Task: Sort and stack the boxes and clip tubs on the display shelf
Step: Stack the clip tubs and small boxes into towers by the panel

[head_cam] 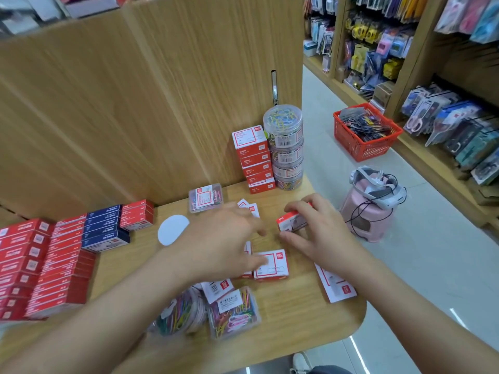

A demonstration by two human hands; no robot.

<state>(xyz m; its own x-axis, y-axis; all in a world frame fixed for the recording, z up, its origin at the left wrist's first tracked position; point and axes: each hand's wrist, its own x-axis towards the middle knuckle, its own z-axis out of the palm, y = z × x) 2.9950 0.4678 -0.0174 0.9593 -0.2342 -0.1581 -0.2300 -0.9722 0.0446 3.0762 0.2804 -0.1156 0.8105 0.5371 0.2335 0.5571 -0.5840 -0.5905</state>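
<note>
Two bare forearms come in from the lower edge over a wooden shelf (297,325) with a rounded corner. Closest on it stand a round clip tub (181,314) and a square clip tub (235,311), both clear plastic and full of coloured paper clips. Each has a white label with print too small to read.

The left hand (224,238) is blurred, with its fingers spread wide and holding nothing. It is above some small boxes, and its thumb lies over a flat box (272,265) that is white with a red frame and a red logo square. The right hand (318,230) grips a small box (293,221) of the same red and white kind, held tilted just above the shelf. A white card (337,288) with a red logo lies under the right forearm.

At the back a box stack (255,160) of red and white boxes stands touching a tub stack (286,147) of round clear tubs with barcode labels. A clear case (205,197) of clips lies to the left of them, and a white disc (172,229) lies near the left wrist. Rows of red boxes (40,265) and blue boxes (105,228) fill the left side. Their lettering cannot be read.

On the floor are a red basket (361,133) and a pink stool (370,211) with a headset on top.
</note>
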